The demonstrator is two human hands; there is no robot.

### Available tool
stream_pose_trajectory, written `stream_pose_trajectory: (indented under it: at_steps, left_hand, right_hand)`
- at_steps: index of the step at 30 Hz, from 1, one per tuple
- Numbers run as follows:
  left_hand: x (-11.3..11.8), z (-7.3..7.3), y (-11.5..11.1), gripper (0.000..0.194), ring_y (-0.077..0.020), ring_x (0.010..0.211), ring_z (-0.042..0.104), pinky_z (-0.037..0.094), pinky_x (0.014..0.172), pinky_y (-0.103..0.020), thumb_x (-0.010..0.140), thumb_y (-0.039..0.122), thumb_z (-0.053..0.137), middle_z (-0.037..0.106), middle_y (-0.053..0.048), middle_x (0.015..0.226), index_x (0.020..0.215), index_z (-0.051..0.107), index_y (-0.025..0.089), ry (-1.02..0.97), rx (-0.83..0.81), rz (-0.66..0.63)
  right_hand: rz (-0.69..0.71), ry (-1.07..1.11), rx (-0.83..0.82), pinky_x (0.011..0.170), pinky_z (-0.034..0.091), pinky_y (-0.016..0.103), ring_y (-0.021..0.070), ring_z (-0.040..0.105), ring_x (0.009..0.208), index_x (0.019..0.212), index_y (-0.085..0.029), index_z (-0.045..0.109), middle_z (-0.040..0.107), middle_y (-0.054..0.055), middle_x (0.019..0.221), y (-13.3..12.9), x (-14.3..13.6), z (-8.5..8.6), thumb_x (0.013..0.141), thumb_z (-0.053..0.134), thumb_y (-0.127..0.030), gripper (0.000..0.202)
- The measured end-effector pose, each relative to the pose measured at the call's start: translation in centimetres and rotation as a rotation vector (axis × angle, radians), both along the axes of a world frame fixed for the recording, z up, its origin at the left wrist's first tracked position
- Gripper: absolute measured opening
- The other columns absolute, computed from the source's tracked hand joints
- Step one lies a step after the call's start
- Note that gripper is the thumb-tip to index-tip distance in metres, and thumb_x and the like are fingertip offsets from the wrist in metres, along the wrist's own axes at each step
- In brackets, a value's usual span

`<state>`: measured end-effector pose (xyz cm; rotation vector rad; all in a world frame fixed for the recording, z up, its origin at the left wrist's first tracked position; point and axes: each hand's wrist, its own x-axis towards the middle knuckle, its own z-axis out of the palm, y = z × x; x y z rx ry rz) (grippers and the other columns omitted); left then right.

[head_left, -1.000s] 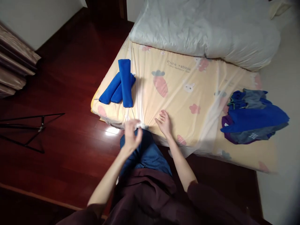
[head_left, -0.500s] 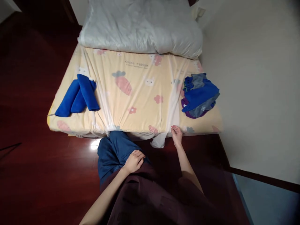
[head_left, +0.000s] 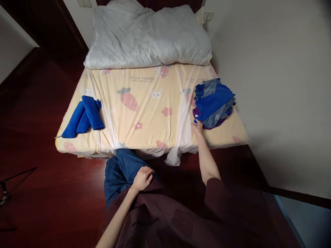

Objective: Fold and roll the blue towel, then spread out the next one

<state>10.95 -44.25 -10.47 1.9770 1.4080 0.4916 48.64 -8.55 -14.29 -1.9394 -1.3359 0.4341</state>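
Note:
My right hand (head_left: 198, 127) reaches to the near left corner of a blue cloth (head_left: 214, 103), its thumb and fingers closed on that corner. The blue cloth lies on top of a loose pile with grey cloth (head_left: 216, 119) and purple cloth (head_left: 196, 112) showing at the edges. Whether these are garments or towels is unclear. My left hand (head_left: 143, 178) rests flat on my thigh, fingers stretched and holding nothing. On the left side of the bed lie several blue rolled or folded cloths (head_left: 92, 113), leaning over one another.
The bed (head_left: 147, 137) has a yellow cover with carrots and rabbits under a thin see-through sheet (head_left: 184, 127). A pale folded quilt (head_left: 152, 38) fills its far end. A wall (head_left: 271, 86) stands to the right. A dark stand (head_left: 5, 193) is on the floor at left.
My right hand has moved from the bed's front edge forward to the cloth pile and closed on the blue cloth's corner. My left hand stays on my thigh. The view has tilted up slightly.

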Motion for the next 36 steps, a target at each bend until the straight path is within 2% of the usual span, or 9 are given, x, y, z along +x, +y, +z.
stream_pose_trajectory:
  at_steps: [4,9,13,18,23,25,27,30,36]
  left_hand:
    - [0.4,-0.1,0.0,0.03,-0.0245,0.098,0.068,0.051,0.094,-0.042,0.1,0.021,0.042,0.075,-0.009,0.102,0.104,0.072,0.021,0.025,-0.001,0.023]
    - [0.8,-0.1,0.1,0.03,-0.0244,0.098,0.068,0.05,0.095,-0.042,0.1,0.021,0.043,0.075,-0.009,0.103,0.103,0.072,0.021,0.03,-0.001,0.032]
    - [0.8,-0.3,0.1,0.03,-0.0246,0.098,0.068,0.05,0.095,-0.042,0.101,0.022,0.042,0.075,-0.009,0.103,0.103,0.072,0.02,0.019,-0.011,0.04]
    - [0.7,-0.4,-0.3,0.028,-0.0233,0.101,0.069,0.051,0.099,-0.041,0.101,0.026,0.043,0.075,-0.008,0.105,0.102,0.071,0.022,-0.134,-0.047,0.136]
    - [0.1,-1.2,-0.4,0.025,-0.0213,0.106,0.069,0.056,0.096,-0.036,0.1,0.033,0.049,0.07,-0.01,0.115,0.117,0.062,0.021,-0.49,-0.008,0.578]
    - [-0.3,-1.9,-0.5,0.029,-0.0212,0.106,0.068,0.057,0.096,-0.036,0.096,0.037,0.056,0.067,-0.011,0.118,0.12,0.057,0.02,-0.594,0.042,0.77]
    - [-0.7,-2.6,-0.6,0.038,-0.0207,0.103,0.069,0.058,0.095,-0.037,0.09,0.04,0.063,0.065,-0.013,0.121,0.121,0.055,0.02,-0.696,0.078,0.88]
    - [-1.0,-3.0,-0.9,0.056,-0.0223,0.109,0.07,0.06,0.092,-0.037,0.083,0.038,0.071,0.062,-0.016,0.134,0.133,0.052,0.02,-0.84,0.067,0.846]
    - [-1.4,-2.6,-2.0,0.039,-0.0297,0.102,0.071,0.061,0.094,-0.046,0.071,0.033,0.074,0.072,-0.013,0.107,0.106,0.067,0.016,-0.73,0.088,0.775]
  right_hand:
    - [-0.077,0.016,-0.189,0.118,0.043,0.043,0.0301,0.057,0.131,0.127,-0.01,0.071,0.054,0.023,0.148,2.7,-0.8,1.3,0.078,0.06,-0.018,0.051]
    - [0.067,-0.054,-0.115,0.123,0.036,0.044,0.0278,0.056,0.133,0.126,-0.011,0.071,0.061,0.02,0.141,1.8,-3.4,3.1,0.084,0.052,-0.015,0.047]
    - [0.332,-0.078,0.102,0.121,0.039,0.043,0.0252,0.058,0.13,0.127,-0.014,0.072,0.064,0.017,0.137,-3.4,-7.9,3.8,0.091,0.048,-0.018,0.044]
    - [0.554,0.152,0.085,0.112,0.05,0.036,0.0233,0.064,0.122,0.117,-0.017,0.076,0.07,0.016,0.129,-13.7,-16.1,3.0,0.1,0.044,-0.023,0.037]
    - [0.807,0.311,-0.044,0.108,0.056,0.039,0.0233,0.07,0.117,0.108,-0.029,0.08,0.075,0.007,0.119,-26.0,-25.3,1.8,0.101,0.046,-0.026,0.035]
    - [0.785,0.371,-0.069,0.105,0.058,0.039,0.0231,0.071,0.115,0.106,-0.029,0.08,0.076,0.007,0.118,-29.6,-27.5,1.7,0.101,0.046,-0.026,0.035]
    - [0.73,0.462,-0.038,0.103,0.058,0.04,0.0237,0.072,0.109,0.103,-0.026,0.08,0.077,0.009,0.112,-31.4,-28.5,2.0,0.101,0.047,-0.027,0.033]
    - [0.728,0.609,0.012,0.098,0.06,0.04,0.0235,0.072,0.104,0.1,-0.022,0.079,0.077,0.01,0.107,-31.4,-28.1,3.0,0.1,0.054,-0.034,0.027]
    - [1.061,0.759,-0.169,0.099,0.06,0.036,0.0215,0.074,0.107,0.091,-0.023,0.08,0.079,0.008,0.11,-32.4,-27.9,6.4,0.095,0.066,-0.037,0.02]
